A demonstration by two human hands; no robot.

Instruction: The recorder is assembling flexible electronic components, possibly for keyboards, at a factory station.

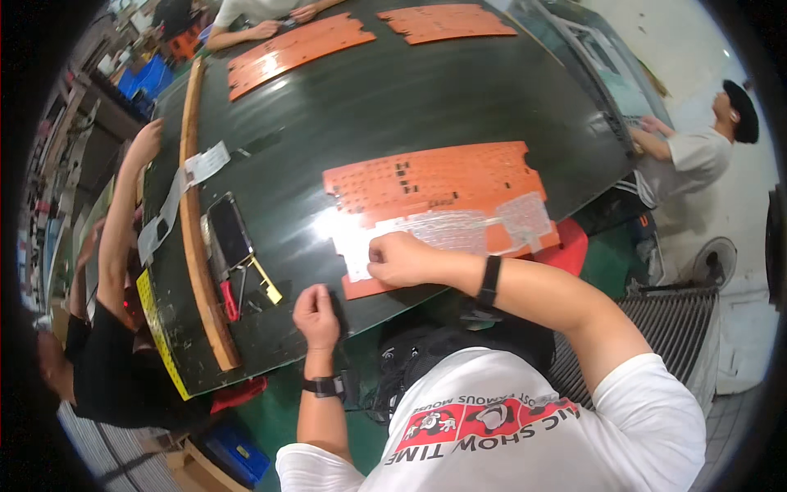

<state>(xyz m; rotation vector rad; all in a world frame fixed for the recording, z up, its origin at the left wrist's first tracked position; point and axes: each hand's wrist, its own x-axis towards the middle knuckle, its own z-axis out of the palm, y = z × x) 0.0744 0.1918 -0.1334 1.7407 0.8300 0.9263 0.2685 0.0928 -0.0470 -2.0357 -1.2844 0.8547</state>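
Note:
An orange panel [484,168] with rows of small holes and notched corners lies near the table's front edge. Clear shiny film [443,232] covers much of its nearer half. Over the left part of this film, my right hand [402,260] is closed, its fingertips bent down to the panel; what they pinch, if anything, is hidden. My left hand [317,316] is closed too, thumb against curled fingers, at the table edge just left of the panel. Whether something small is in it does not show.
The dark table [393,98] carries a wooden bar [191,221], a phone [229,230], a red-handled tool [229,300] and a yellow piece [266,283] on the left. Two more orange panels [295,55] [447,23] lie at the far side. Other people stand left, right and far.

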